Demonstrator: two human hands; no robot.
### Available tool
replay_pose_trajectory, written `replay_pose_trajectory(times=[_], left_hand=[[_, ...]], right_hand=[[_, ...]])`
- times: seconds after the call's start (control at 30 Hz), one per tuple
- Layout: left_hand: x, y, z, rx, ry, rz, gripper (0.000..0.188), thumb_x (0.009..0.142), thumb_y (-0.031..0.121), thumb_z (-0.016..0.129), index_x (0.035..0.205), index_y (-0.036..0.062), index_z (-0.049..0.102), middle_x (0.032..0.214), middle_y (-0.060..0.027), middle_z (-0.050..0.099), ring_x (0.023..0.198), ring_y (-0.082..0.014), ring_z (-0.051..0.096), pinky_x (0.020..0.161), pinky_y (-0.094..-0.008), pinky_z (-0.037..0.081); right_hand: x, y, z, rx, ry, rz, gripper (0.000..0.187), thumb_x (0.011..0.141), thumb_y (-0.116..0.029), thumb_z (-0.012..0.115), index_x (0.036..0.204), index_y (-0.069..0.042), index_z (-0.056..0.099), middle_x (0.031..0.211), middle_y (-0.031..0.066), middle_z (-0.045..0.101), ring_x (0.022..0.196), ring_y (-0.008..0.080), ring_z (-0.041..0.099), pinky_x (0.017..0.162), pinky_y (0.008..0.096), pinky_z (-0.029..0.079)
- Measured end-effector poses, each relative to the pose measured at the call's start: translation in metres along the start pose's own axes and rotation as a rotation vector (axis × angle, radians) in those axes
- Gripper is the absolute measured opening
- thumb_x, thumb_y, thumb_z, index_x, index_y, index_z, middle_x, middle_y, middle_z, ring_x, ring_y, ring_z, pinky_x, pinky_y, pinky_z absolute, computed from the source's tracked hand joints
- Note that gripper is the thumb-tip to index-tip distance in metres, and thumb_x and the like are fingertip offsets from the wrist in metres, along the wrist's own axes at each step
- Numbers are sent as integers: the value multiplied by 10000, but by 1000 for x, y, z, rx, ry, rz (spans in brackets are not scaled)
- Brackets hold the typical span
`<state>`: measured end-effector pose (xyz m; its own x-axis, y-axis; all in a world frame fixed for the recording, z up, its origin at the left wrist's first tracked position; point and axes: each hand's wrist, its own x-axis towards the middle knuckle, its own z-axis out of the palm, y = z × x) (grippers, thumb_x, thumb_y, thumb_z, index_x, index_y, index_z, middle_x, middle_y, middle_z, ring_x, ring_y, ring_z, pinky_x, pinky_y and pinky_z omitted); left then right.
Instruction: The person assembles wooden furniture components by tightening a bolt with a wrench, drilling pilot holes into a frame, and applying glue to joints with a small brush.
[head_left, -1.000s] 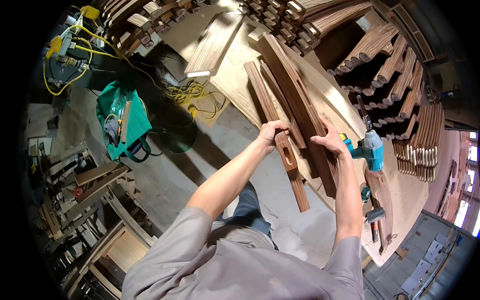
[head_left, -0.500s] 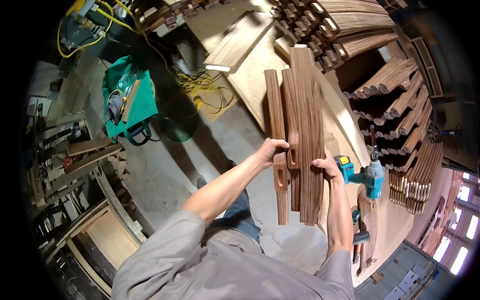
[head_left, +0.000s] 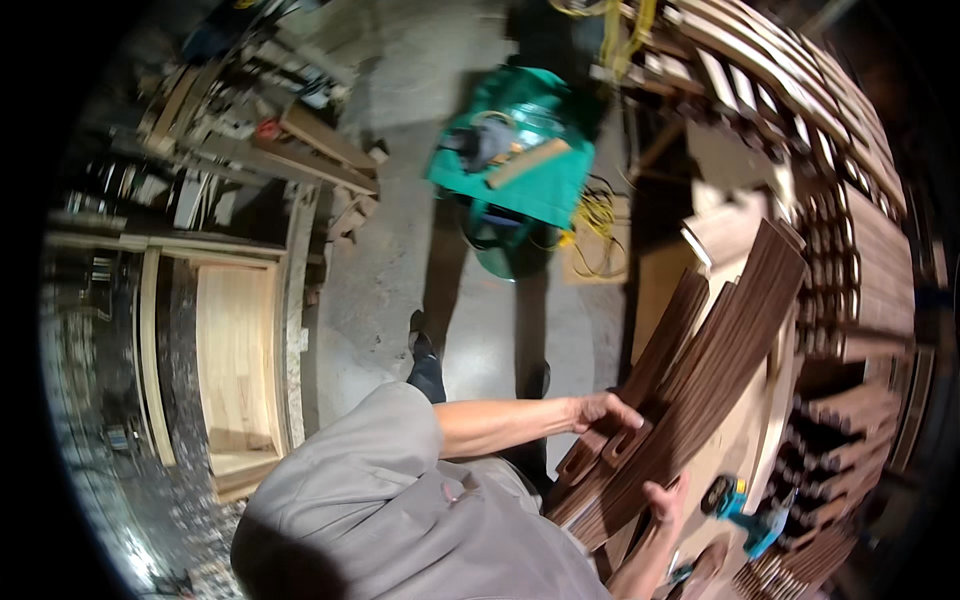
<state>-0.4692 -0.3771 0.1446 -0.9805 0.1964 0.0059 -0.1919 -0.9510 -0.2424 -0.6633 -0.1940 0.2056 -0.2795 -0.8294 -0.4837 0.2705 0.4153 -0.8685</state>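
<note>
Several long dark-brown striped wood boards [head_left: 715,345] lie side by side in front of me, slanting from lower left to upper right. My left hand [head_left: 607,412] grips the narrower slotted wood pieces [head_left: 628,445] at the bundle's left side, its thumb and fingers over their rounded ends. Beside the widest board's right edge is my right hand [head_left: 665,502], thumb and fingers spread apart; whether its thumb touches the board is hard to tell. Past that hand, a teal cordless impact driver [head_left: 745,515] lies on the pale plywood table [head_left: 730,455].
Stacks of dark wood pieces [head_left: 850,420] fill the right side. A green bag [head_left: 520,150] with tools stands on the floor beyond, near a coiled yellow cord [head_left: 597,225]. To the left are a pale wooden frame [head_left: 240,370] and scrap lumber [head_left: 325,150].
My view has swung left, so bag and floor now sit more central. The boards have tilted from nearly upright to slanting in the picture. My right hand has loosened from the widest board.
</note>
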Motion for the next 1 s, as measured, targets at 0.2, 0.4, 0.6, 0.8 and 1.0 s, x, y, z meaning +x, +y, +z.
replay_pose_trajectory(times=[0.2, 0.4, 0.6, 0.8, 1.0], left_hand=[[-194, 0, 62, 513, 370, 781, 685, 651, 5, 755, 1286, 16, 496, 1118, -105, 625, 1024, -225, 614, 928, -380, 489], [-394, 26, 117, 236, 441, 965, 597, 726, 13, 734, 1271, -4, 492, 1127, -145, 621, 1006, -273, 633, 831, -410, 555], [-514, 109, 175, 249, 154, 1155, 539, 779, 96, 689, 1268, -16, 491, 1158, -170, 608, 1048, -294, 613, 925, -443, 507], [-590, 256, 196, 335, 494, 1137, 550, 775, 184, 656, 1261, -19, 497, 1161, -173, 607, 1045, -272, 610, 905, -415, 506], [-647, 423, 271, 325, 704, 1050, 476, 792, 243, 636, 1208, 23, 560, 1127, -104, 621, 1009, -241, 602, 848, -414, 507]], right_hand=[[33, -39, 181, -161, -297, -108, 799, 548, -106, 785, 1276, -4, 472, 1126, 62, 601, 1028, 205, 584, 897, 338, 474], [75, -96, 391, -129, -526, -142, 951, 582, -248, 844, 1368, 38, 392, 1204, 82, 578, 1081, 175, 565, 928, 309, 454], [122, -152, 552, -227, -624, -153, 919, 616, -123, 813, 1395, 28, 348, 1236, 79, 542, 1123, 163, 527, 938, 294, 447], [237, -192, 659, -192, -554, -123, 934, 584, -76, 805, 1405, 8, 367, 1283, 84, 533, 1194, 202, 497, 1022, 334, 383], [381, -269, 742, -115, -524, -128, 888, 598, -58, 747, 1401, 13, 373, 1257, 87, 541, 1131, 194, 525, 971, 313, 421]])
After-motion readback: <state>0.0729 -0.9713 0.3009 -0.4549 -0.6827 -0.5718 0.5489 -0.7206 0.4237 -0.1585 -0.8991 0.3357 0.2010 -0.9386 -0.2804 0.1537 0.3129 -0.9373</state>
